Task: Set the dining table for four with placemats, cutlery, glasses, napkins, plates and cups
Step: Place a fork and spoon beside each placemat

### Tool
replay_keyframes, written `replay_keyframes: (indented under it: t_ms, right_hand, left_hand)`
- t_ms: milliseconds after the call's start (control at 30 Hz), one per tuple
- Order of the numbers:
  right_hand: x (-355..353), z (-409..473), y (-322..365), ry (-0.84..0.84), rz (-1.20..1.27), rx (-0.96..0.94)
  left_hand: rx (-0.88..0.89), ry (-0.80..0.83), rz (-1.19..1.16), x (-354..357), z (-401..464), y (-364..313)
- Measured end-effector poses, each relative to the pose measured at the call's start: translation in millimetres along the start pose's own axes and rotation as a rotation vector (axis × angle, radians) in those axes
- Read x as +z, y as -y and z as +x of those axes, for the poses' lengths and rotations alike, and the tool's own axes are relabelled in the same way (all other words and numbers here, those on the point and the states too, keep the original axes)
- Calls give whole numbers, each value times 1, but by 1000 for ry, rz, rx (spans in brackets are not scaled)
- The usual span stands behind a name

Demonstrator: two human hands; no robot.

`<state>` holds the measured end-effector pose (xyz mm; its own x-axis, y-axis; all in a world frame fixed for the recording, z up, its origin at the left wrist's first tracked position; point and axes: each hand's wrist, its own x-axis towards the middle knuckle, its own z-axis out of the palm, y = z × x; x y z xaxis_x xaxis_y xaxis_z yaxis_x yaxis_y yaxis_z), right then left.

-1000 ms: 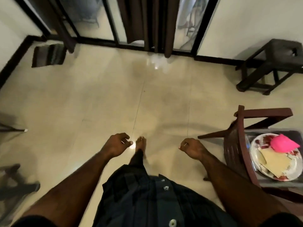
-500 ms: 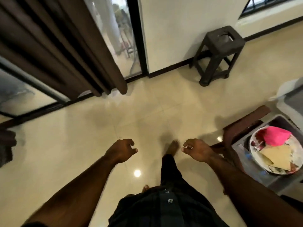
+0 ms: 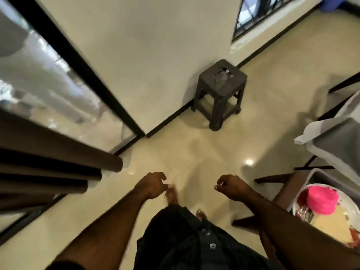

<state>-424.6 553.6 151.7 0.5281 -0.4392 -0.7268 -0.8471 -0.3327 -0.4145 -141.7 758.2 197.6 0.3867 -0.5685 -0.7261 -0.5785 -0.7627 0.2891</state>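
1. Head view: the left hand is hanging in front of the body with fingers loosely curled and carrying nothing; the right hand is doing the same, thumb close to the forefinger but, as far as the blur shows, pinching nothing.
2. Both hands are hovering over the floor, with 2 bare feet showing just below and between them.
3. The task's things are lying to the right of the right hand: a plate is sitting on a surface, carrying a pink napkin and what looks like a pale folded item beside it.
4. A dark chair is standing between the right hand and that plate.
5. Ahead of the hands, well apart, a dark stool is standing by the wall; a curtain is hanging to the left of the left hand.
6. Judgement: the person seems to be walking round the surface with both hands free, likely heading for the next setting or item.
7. To do this well, the right hand should be passing wide of the chair back and approaching the plate from above.
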Motion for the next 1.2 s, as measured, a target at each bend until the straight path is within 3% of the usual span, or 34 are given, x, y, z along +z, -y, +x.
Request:
replay_keyframes:
  t_ms: [133, 367, 500, 567, 800, 1000, 1200]
  right_hand:
    - [-58, 49, -25, 6, 49, 106]
    - [-210, 107, -85, -176, 249, 349]
    - [-290, 110, -110, -429, 477, 388]
    - [-317, 114, -126, -476, 560, 405]
    - [-408, 146, -247, -531, 713, 465]
    - [-493, 114, -382, -575, 762, 559]
    - [-559, 42, -498, -906, 960, 809]
  left_hand:
    - [147, 37, 28, -56, 94, -70]
    - [334, 107, 251, -165, 252, -208]
    - [475, 136, 406, -206, 313, -322]
    - [561, 148, 454, -216, 341, -384]
    - [734, 205, 579, -183, 420, -631]
    - [857, 314, 787, -144, 440, -837]
    - [1106, 356, 936, -90, 442, -1060]
